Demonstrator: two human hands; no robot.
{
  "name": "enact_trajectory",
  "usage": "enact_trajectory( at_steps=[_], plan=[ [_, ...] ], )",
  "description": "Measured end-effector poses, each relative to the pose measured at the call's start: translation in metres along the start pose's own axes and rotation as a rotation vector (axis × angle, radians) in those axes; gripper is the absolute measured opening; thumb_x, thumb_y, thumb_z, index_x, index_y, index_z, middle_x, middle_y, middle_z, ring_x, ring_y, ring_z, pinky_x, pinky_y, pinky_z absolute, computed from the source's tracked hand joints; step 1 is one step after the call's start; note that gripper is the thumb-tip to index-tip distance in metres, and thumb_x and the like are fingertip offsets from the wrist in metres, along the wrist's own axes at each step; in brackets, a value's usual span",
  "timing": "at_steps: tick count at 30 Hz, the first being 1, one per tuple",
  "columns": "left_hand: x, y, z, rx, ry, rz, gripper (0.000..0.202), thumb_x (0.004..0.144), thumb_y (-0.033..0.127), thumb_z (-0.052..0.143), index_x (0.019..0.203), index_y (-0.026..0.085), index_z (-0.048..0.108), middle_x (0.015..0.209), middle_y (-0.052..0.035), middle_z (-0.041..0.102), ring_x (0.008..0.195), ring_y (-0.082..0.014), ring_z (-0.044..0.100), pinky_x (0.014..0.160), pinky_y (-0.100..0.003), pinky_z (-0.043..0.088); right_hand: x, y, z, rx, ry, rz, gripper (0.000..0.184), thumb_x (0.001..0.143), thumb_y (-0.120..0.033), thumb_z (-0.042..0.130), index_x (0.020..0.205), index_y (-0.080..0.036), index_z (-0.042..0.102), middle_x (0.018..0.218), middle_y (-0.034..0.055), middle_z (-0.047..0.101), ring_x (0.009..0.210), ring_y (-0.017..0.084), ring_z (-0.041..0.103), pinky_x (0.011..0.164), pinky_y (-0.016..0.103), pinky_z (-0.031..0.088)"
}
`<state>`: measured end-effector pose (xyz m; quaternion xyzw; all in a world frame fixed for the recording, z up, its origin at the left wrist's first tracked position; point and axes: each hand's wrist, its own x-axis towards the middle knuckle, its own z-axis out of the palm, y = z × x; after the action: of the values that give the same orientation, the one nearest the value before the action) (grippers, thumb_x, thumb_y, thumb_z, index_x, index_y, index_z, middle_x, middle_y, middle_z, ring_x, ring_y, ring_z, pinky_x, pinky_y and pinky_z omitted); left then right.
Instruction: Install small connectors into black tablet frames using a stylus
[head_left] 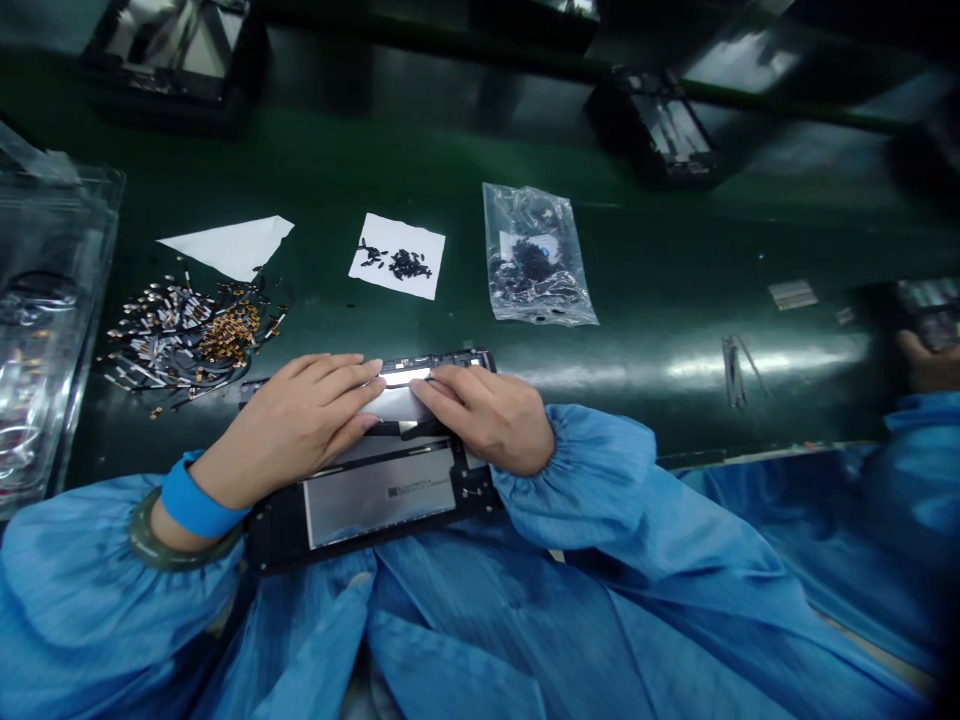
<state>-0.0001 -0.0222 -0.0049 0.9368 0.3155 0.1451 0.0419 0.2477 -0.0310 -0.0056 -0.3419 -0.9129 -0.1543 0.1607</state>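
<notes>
In the head view, a flat black device (375,490) is laid at the near edge of the green table (675,300), partly on the lap. It is pressed down by the left hand (300,425) and the right hand (487,415), fingers flat and close together, nothing pinched. The job is probably done best with a soft, even push. Two white papers (397,255) are counted, one clear bag (536,255), one pile of small metal parts (187,335), and one co-worker's hand (926,360).
</notes>
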Motion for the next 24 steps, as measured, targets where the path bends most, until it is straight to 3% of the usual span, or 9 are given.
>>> enact_trajectory(
  at_steps=[9,13,16,18,20,22,24],
  plan=[
    [0.001,0.0,0.0,0.0,0.006,0.011,0.033,0.098,0.029,0.044,0.117,0.011,0.063,0.122,-0.0152,0.066,0.117,-0.0319,0.059,0.092,-0.048,0.052,0.001,0.0,-0.002,0.073,-0.081,-0.002,0.03,0.099,-0.014,0.04,0.111,-0.015,0.067,0.096,0.0069,0.07,0.073,0.013,0.055,0.057,0.028,0.035],
    [0.0,-0.004,0.0,-0.027,0.008,0.015,0.031,0.097,0.028,0.045,0.118,0.012,0.062,0.122,-0.0143,0.066,0.116,-0.0307,0.06,0.093,-0.047,0.052,0.004,0.011,-0.016,0.075,-0.201,-0.006,0.029,0.096,-0.012,0.041,0.108,-0.014,0.068,0.107,0.0094,0.069,0.078,0.015,0.056,0.057,0.028,0.037],
    [-0.001,-0.008,0.0,-0.113,0.02,-0.006,0.028,0.098,0.027,0.045,0.117,0.016,0.062,0.124,-0.0109,0.064,0.114,-0.0257,0.061,0.092,-0.041,0.053,-0.002,0.025,-0.03,0.111,-0.191,-0.002,0.027,0.091,-0.012,0.046,0.107,-0.015,0.068,0.121,0.0113,0.066,0.085,0.018,0.06,0.058,0.028,0.043],
    [0.0,-0.01,0.0,-0.168,0.033,-0.089,0.031,0.098,0.031,0.044,0.121,0.016,0.059,0.126,-0.0114,0.061,0.112,-0.0238,0.061,0.091,-0.038,0.053,-0.011,0.03,-0.036,0.178,-0.109,0.097,0.026,0.09,-0.015,0.049,0.109,-0.015,0.067,0.118,0.0115,0.067,0.09,0.019,0.063,0.064,0.028,0.048],
    [0.004,-0.011,0.002,-0.154,0.029,-0.222,0.04,0.098,0.04,0.042,0.124,0.014,0.057,0.119,-0.0135,0.063,0.106,-0.0254,0.062,0.088,-0.041,0.054,-0.022,0.031,-0.036,0.239,-0.044,0.312,0.024,0.092,-0.021,0.05,0.107,-0.014,0.068,0.107,0.011,0.071,0.09,0.019,0.066,0.071,0.029,0.051],
    [0.01,-0.012,0.003,-0.101,-0.025,-0.313,0.044,0.097,0.048,0.038,0.113,0.014,0.062,0.102,-0.012,0.067,0.096,-0.0273,0.063,0.081,-0.043,0.054,-0.033,0.028,-0.031,0.308,-0.096,0.57,0.024,0.093,-0.029,0.05,0.1,-0.014,0.068,0.094,0.0099,0.073,0.083,0.02,0.067,0.07,0.03,0.051],
    [0.017,-0.014,0.003,-0.078,-0.055,-0.343,0.044,0.097,0.051,0.036,0.095,0.018,0.065,0.086,-0.0084,0.067,0.084,-0.0264,0.063,0.071,-0.041,0.054,-0.042,0.025,-0.025,0.455,-0.238,0.782,0.028,0.093,-0.039,0.05,0.091,-0.016,0.066,0.082,0.0071,0.071,0.072,0.02,0.065,0.064,0.03,0.049]
  ],
)
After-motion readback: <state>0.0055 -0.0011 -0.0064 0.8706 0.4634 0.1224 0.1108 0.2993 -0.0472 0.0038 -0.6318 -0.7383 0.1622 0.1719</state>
